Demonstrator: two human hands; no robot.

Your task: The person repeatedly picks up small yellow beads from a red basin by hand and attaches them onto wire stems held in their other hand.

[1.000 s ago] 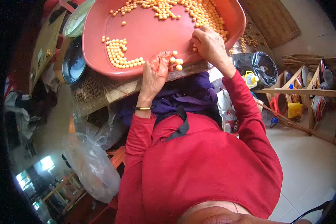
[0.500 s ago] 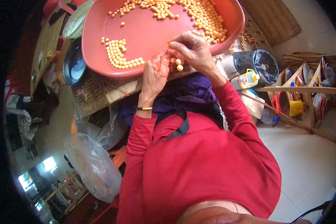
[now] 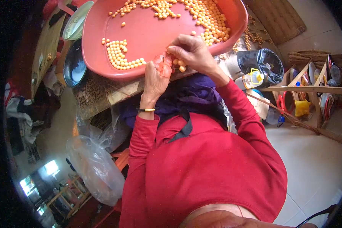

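Left hand (image 3: 156,79) fingers curled, right hand (image 3: 197,54) fingers pinched, holds unclear; beyond, one red plastic tub (image 3: 148,38); beside, three round orange balls (image 3: 182,68).

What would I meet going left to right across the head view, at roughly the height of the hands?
Dark bowl → the tub's left-hand group of beads → left hand → right hand → black plastic bag.
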